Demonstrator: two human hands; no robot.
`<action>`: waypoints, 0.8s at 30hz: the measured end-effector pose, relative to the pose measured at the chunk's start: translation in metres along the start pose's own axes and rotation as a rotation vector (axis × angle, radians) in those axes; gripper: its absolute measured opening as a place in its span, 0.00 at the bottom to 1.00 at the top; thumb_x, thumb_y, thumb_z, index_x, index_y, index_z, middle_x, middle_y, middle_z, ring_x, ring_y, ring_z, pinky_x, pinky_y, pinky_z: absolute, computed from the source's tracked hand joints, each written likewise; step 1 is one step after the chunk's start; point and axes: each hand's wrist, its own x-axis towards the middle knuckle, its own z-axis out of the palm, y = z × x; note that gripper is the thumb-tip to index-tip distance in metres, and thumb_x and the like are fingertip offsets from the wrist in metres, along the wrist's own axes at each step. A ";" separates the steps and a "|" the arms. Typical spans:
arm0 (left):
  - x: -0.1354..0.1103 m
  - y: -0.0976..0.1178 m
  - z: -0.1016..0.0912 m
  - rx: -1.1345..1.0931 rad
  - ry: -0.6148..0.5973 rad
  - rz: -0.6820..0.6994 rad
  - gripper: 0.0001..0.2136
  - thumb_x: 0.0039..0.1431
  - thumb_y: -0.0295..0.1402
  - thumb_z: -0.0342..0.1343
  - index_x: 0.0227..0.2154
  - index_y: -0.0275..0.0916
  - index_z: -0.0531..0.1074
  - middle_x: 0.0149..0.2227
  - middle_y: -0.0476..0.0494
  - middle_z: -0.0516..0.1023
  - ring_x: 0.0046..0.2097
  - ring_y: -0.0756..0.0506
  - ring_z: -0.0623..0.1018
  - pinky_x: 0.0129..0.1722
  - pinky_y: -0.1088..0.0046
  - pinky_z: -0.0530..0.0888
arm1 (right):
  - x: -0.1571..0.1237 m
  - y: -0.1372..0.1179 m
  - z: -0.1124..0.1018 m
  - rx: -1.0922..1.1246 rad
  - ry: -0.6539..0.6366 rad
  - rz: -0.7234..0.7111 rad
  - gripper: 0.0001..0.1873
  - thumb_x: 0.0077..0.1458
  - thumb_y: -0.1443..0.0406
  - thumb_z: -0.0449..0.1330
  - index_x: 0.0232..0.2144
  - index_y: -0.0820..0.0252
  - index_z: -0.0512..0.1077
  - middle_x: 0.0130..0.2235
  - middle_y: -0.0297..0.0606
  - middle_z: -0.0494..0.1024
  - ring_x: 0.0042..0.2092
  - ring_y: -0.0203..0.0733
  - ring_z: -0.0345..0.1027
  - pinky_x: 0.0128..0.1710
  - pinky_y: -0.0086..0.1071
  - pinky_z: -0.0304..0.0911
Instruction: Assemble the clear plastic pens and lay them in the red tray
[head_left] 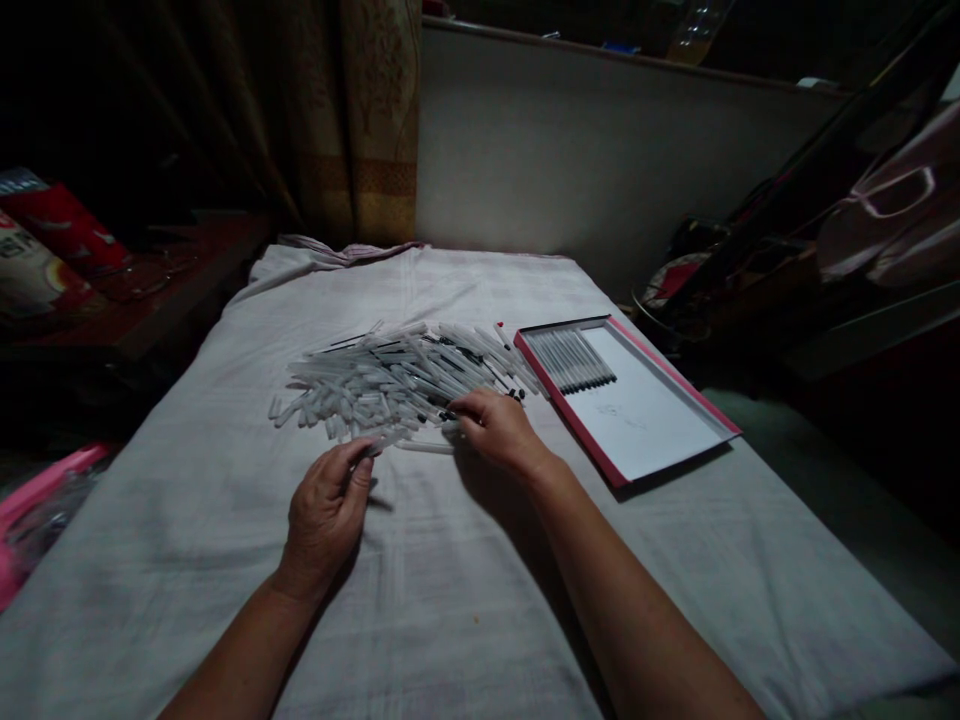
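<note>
My left hand [330,500] is closed in a pinch, with a short translucent pen cap [387,440] sticking out from between thumb and forefinger. My right hand [491,425] reaches to the front right edge of a heap of loose pen parts [382,375]. Its thumb and forefinger are pressed together near some small black pieces; what they grip is too small to make out. Clear barrels, frosted caps and black-tipped pieces make up the heap. One pale barrel [424,448] lies in front, between my hands.
Right of the heap is a shallow red-edged box [660,410] with a row of assembled-looking pens [572,360] inside. A pale cloth [450,620] covers the table. Left stands a dark side table [172,290] with packets; behind hangs a curtain [379,120].
</note>
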 end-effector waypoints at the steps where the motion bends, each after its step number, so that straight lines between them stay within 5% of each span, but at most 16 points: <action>1: 0.001 0.000 0.000 0.016 0.005 0.034 0.12 0.66 0.38 0.52 0.46 0.42 0.76 0.43 0.44 0.82 0.44 0.43 0.82 0.48 0.64 0.79 | 0.000 -0.001 0.003 -0.091 -0.030 -0.006 0.14 0.60 0.68 0.57 0.44 0.56 0.80 0.44 0.42 0.81 0.46 0.45 0.74 0.46 0.34 0.65; 8: 0.004 -0.001 0.000 0.049 0.001 0.092 0.11 0.66 0.36 0.52 0.46 0.42 0.77 0.43 0.44 0.82 0.45 0.43 0.81 0.49 0.67 0.77 | -0.003 -0.017 0.016 -0.370 -0.080 0.009 0.17 0.67 0.60 0.50 0.48 0.51 0.77 0.46 0.42 0.77 0.44 0.45 0.73 0.38 0.33 0.65; 24: 0.004 0.001 0.001 0.046 -0.040 0.063 0.12 0.65 0.37 0.52 0.45 0.42 0.77 0.43 0.44 0.82 0.45 0.43 0.81 0.48 0.67 0.76 | -0.005 -0.018 0.008 -0.306 -0.135 0.033 0.16 0.62 0.61 0.53 0.48 0.50 0.76 0.47 0.40 0.78 0.46 0.46 0.73 0.42 0.34 0.65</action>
